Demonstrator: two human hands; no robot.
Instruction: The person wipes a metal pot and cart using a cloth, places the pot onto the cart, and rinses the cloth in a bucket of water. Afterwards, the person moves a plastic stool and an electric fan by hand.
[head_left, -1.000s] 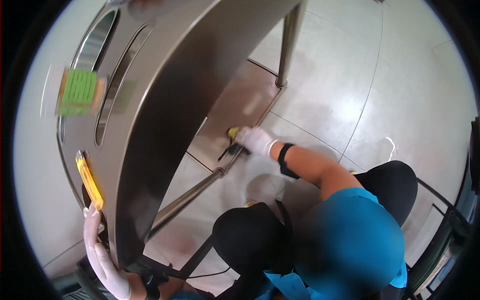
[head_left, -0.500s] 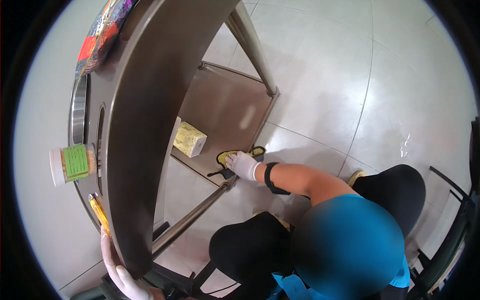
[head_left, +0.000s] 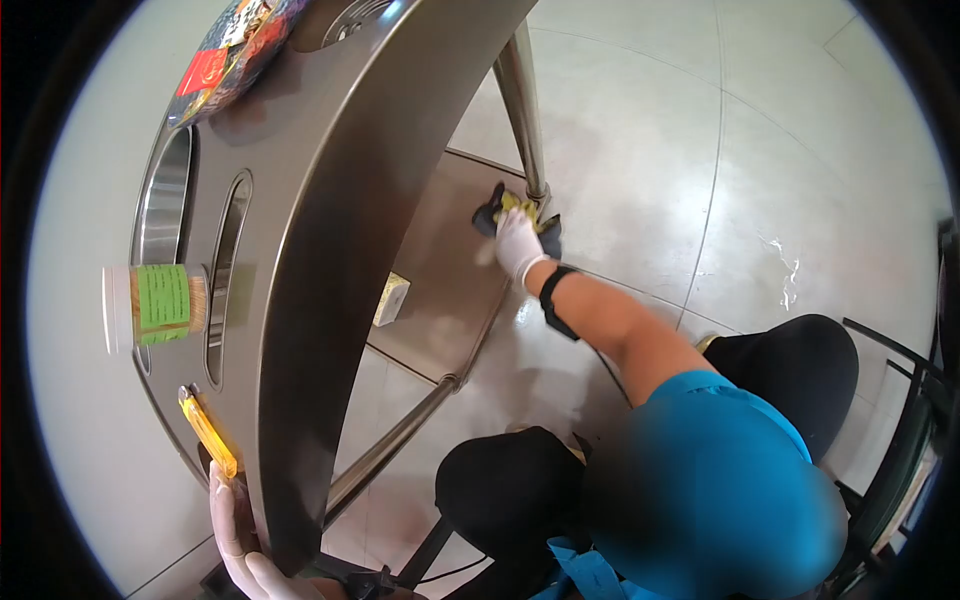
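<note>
My right hand [head_left: 520, 244], in a white glove, presses a bunched black and yellow cloth [head_left: 488, 210] against the brown lower shelf [head_left: 450, 240], beside a metal table leg. At the lower left, my gloved left hand [head_left: 235, 535] rests along the edge of the steel tabletop [head_left: 300, 180], its fingers stretched out. Its fingertips are close to a yellow cutter [head_left: 208, 432] lying on the tabletop. Part of the left hand is cut off by the frame's bottom.
A jar with a green label [head_left: 163, 303] lies near the tabletop slots, below a colourful packet [head_left: 225, 60]. A pale box [head_left: 391, 299] sits on the lower shelf. A dark chair frame [head_left: 900, 440] is at the right; my knees flank the floor.
My right hand has moved the cloth up along the shelf's edge to the upper leg. The left hand stays at the tabletop edge. The view has shifted.
</note>
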